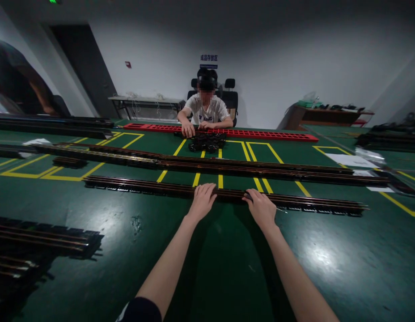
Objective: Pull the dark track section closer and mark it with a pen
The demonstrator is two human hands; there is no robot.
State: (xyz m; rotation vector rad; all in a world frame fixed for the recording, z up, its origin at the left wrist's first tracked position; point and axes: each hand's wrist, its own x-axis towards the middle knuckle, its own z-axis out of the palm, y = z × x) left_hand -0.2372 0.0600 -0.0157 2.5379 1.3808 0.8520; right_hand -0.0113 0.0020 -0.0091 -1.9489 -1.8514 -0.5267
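A long black strip [143,185] with copper-coloured lines along it lies crosswise on the green table in front of me. My left hand [203,200] is closed over the middle of this strip, fingers over its top and far edge. To the right, my right hand [262,209] is curled round a small tool [248,196] with a dark handle; a thin, shiny shaft sticks out past the hand's right side. That hand rests against the same strip. Its fingertips are partly hidden.
Beyond lie more long black strips [261,170] and a red slotted rail [271,134]. Across the table a person [207,109] handles a pile of black parts [207,142]. Stacked strips [43,237] are at near left, papers [350,160] at right. Another person [23,80] stands far left.
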